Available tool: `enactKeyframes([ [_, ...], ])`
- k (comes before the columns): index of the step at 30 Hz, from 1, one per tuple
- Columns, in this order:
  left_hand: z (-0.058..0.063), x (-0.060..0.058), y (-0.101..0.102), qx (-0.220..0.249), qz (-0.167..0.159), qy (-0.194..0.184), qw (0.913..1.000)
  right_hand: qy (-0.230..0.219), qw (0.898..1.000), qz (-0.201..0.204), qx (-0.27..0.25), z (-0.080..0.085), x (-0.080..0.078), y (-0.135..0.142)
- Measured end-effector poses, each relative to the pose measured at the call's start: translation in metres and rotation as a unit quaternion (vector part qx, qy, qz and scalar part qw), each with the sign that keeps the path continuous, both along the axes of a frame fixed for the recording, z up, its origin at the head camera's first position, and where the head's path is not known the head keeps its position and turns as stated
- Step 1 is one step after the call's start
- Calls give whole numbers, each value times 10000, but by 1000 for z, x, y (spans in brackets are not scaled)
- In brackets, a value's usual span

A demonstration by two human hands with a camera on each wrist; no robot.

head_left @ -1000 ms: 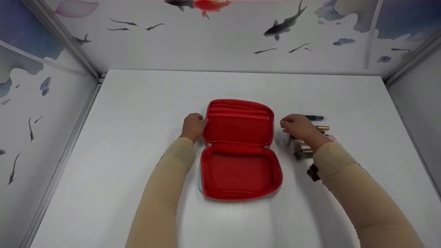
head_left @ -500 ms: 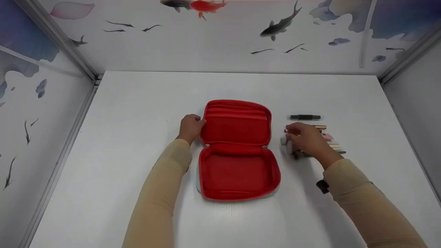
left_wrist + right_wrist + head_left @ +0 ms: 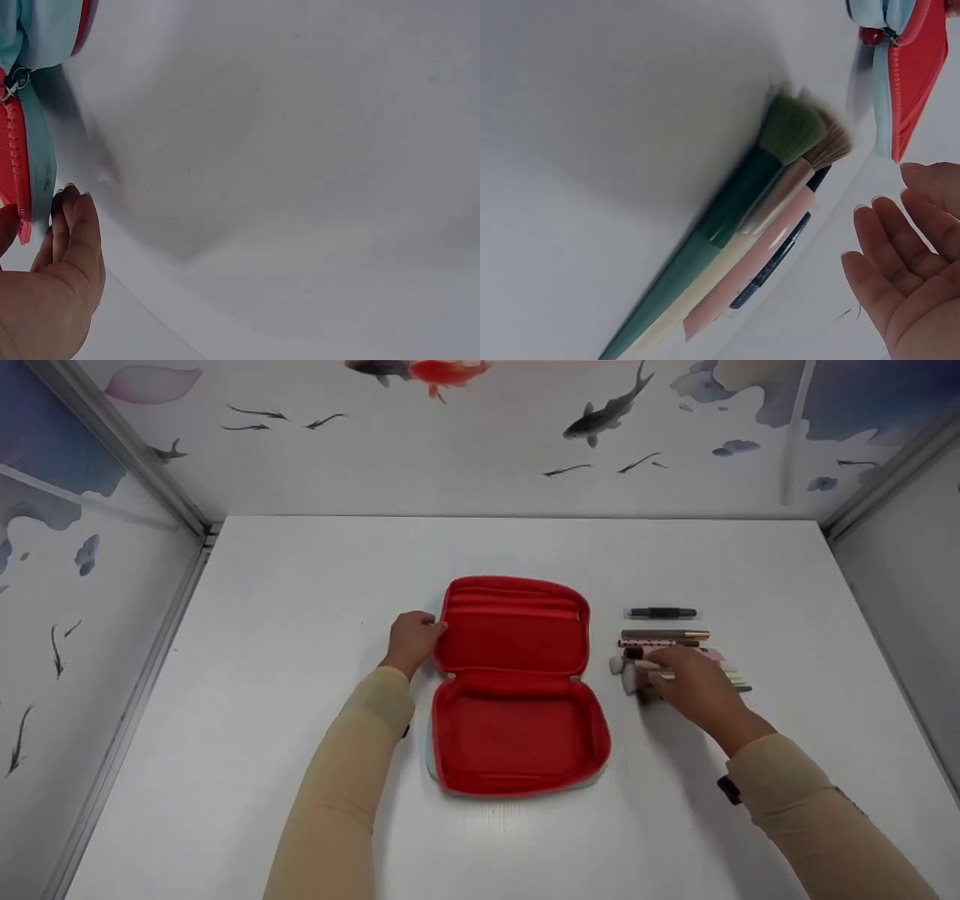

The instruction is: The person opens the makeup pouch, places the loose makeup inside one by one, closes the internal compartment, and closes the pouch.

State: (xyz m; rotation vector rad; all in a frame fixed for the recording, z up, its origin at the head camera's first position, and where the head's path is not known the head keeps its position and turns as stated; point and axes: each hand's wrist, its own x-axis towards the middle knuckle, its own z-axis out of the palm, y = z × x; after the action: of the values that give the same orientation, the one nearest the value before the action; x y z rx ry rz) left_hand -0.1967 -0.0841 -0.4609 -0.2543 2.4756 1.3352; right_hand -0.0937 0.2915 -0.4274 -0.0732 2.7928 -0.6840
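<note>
A zip case (image 3: pixel 517 735) lies unzipped and spread on the table, red inside with a pale blue outside. My left hand (image 3: pixel 410 641) pinches the left edge of its raised lid (image 3: pixel 517 641); in the left wrist view the thumb is on the red side, the fingers along the blue. To the right of the case, my right hand (image 3: pixel 697 690) is over a row of makeup brushes (image 3: pixel 628 679), hiding part of them. The right wrist view shows its fingers (image 3: pixel 881 240) loosely bent and holding nothing, beside a green brush (image 3: pixel 735 195) and a pink tube (image 3: pixel 754 259).
Behind the brushes lie a black pen-like stick (image 3: pixel 663 613) and a brown pencil-like stick with a gold end (image 3: pixel 660 635). The white table (image 3: pixel 315 570) is bounded by a back wall (image 3: pixel 465 465) with printed fish and by side panels.
My right hand has moved toward me and slightly right, along the row of brushes, uncovering the sticks behind. The left hand keeps its hold on the lid.
</note>
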Motion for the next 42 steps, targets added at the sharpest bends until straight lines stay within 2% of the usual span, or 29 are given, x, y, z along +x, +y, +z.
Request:
enactKeyframes([
  [6,0,2,-1,18,28,-187,9998,547,9964,372,522,-14,10,14],
  [14,-5,5,-5,201,62,-370,9991,188,9957,228,874,-16,16,28],
  [21,-3,12,-6,281,114,-352,9989,481,9925,398,1052,-22,22,32],
  [27,-4,14,-6,380,124,-206,9990,439,9906,407,1231,-27,23,34],
  [32,-5,15,-7,408,152,47,9990,734,9861,684,1325,-30,25,36],
  [36,-5,16,-7,486,234,199,9983,725,9843,796,1403,-32,23,36],
  [42,-6,17,-7,623,276,220,9974,664,9825,792,1551,-34,21,36],
])
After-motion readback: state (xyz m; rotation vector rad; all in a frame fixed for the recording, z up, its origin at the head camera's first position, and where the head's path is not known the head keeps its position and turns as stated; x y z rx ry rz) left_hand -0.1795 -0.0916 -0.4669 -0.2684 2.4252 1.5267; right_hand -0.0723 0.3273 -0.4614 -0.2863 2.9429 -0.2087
